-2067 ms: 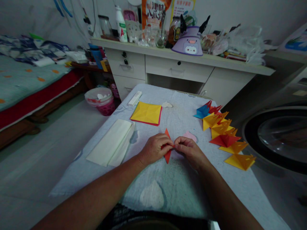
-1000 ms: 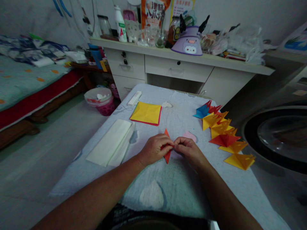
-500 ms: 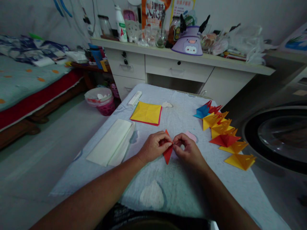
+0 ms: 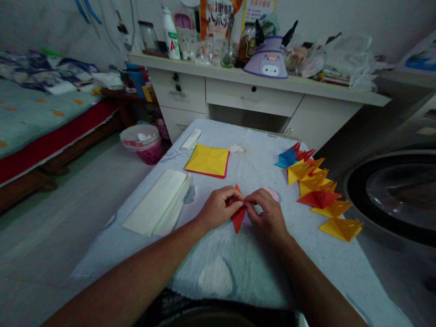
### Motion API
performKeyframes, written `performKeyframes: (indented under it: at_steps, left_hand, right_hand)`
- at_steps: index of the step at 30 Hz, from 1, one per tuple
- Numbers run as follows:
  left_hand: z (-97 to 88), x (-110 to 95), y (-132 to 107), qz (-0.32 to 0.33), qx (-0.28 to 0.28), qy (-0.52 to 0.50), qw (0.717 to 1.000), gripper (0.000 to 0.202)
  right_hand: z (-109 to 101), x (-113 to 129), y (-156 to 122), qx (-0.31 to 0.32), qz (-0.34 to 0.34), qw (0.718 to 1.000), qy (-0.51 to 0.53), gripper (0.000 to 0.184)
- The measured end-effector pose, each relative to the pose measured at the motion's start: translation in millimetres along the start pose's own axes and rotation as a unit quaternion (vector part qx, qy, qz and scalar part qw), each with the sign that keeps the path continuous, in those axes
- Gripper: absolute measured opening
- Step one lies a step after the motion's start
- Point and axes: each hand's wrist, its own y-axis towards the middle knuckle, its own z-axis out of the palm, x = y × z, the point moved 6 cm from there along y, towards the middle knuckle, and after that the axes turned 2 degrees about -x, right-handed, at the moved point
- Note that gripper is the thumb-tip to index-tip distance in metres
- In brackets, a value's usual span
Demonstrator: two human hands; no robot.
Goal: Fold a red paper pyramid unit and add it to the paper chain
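A folded red paper piece point(image 4: 238, 219) lies on the cloth-covered table point(image 4: 238, 263), pointed at both ends. My left hand point(image 4: 220, 208) pinches its left side and my right hand point(image 4: 267, 213) pinches its right side, fingertips meeting over its middle. Both hands are closed on the paper, which they hide in large part. A small pink paper shape point(image 4: 272, 192) peeks out behind my right hand.
A stack of yellow and red paper squares point(image 4: 208, 161) lies further back, a folded white sheet point(image 4: 160, 203) to the left, a white remote-like bar point(image 4: 191, 139) beyond. A row of folded yellow, red and blue paper shapes point(image 4: 318, 193) runs along the right. A cluttered desk point(image 4: 259, 93) stands behind.
My hands have shifted slightly back on the red paper, and more of its lower point shows between them. Nothing else has moved.
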Motion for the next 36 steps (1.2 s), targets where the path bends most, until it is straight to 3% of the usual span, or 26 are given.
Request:
performKeyframes:
  at_steps: [4,19,36]
  left_hand:
    - [0.8,2,-1,-0.001,0.007,0.011,1.0,0.005]
    - [1.8,-10,-4,0.079,0.019,0.086,0.993,0.008]
    - [2.2,-9,-4,0.06,0.022,0.06,0.996,0.007]
  right_hand:
    - [-1,2,0,-0.002,-0.019,1.0,-0.011,0.009]
    - [-2,4,0,0.024,0.031,0.998,0.056,0.009]
    - [11,-6,1,0.065,0.063,0.991,0.096,0.01]
